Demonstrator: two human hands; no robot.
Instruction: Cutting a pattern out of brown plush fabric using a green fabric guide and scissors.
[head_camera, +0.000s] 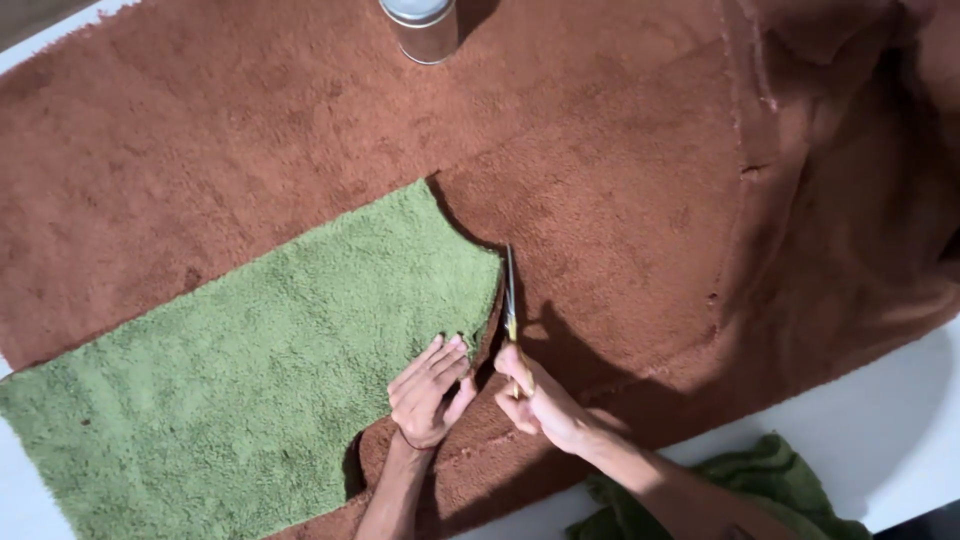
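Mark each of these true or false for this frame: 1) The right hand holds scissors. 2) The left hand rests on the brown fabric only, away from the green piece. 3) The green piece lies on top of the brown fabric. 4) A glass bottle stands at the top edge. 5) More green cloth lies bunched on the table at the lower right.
1) True: the right hand holds scissors, blades along the green piece's edge.
2) False: the left hand presses on the green piece near its right edge.
3) True: it lies over the brown fabric.
4) False: a metal can stands there.
5) True: bunched green cloth lies on the white table.
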